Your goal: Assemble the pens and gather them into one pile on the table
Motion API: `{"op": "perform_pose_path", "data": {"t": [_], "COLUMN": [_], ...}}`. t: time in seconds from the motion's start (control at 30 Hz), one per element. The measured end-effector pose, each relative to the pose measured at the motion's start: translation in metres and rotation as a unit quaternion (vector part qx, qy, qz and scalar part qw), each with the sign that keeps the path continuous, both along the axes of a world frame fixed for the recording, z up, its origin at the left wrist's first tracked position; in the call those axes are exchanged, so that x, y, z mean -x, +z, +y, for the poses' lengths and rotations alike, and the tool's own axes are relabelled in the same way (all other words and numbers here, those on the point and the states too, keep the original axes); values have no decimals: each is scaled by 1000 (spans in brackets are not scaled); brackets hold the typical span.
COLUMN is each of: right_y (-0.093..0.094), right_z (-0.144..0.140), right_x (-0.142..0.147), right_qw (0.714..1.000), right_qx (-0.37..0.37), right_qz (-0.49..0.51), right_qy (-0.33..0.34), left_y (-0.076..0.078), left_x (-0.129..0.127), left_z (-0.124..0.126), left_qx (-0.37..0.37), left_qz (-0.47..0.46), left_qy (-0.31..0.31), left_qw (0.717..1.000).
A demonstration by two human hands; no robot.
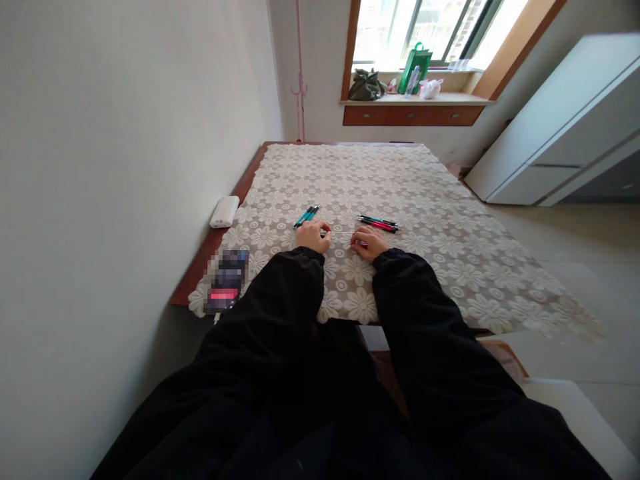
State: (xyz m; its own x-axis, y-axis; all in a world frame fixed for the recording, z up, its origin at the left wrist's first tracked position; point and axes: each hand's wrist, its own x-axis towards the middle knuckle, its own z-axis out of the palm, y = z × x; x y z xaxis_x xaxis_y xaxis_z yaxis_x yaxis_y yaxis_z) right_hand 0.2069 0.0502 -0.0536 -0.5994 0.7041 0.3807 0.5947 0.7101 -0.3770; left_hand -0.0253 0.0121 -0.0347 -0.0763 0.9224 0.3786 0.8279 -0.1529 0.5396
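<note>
Pens (378, 223) just beyond hands (369, 243)

A room in a private home, seen from a seat at a wooden tabletop (200, 263) pushed against a plain white wall (125, 133). A lace cloth (400, 193) patterned with flowers covers the top. Daylight comes through a window (430, 30) whose wood-trimmed sill (415, 100), fitted with drawers below, carries a green bag (416, 63), a dark pouch (367, 85) and other small household items. A white cabinet (565, 127) stands on the pale tiled floor (590, 253).
</note>
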Motion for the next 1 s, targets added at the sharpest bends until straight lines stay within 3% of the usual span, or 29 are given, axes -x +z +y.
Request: {"op": "perform_pose_path", "data": {"t": [0.33,0.5,0.73,1.0], "right_y": [-3,-5,-3,2], "right_z": [5,6,4,0], "right_x": [-5,-4,-2,6], "right_qw": [990,990,996,997], "right_qx": [-22,-23,-16,-27], "right_qz": [131,114,73,66], "right_qy": [-53,-77,-38,-18], "left_y": [-4,-3,1,5], "left_x": [-2,-4,-8,-8], "left_z": [5,3,-1,0], "left_qx": [0,2,23,-30], "left_qz": [37,54,64,32], "left_qy": [-84,-105,-144,-226], "left_qw": [996,993,987,973]}}
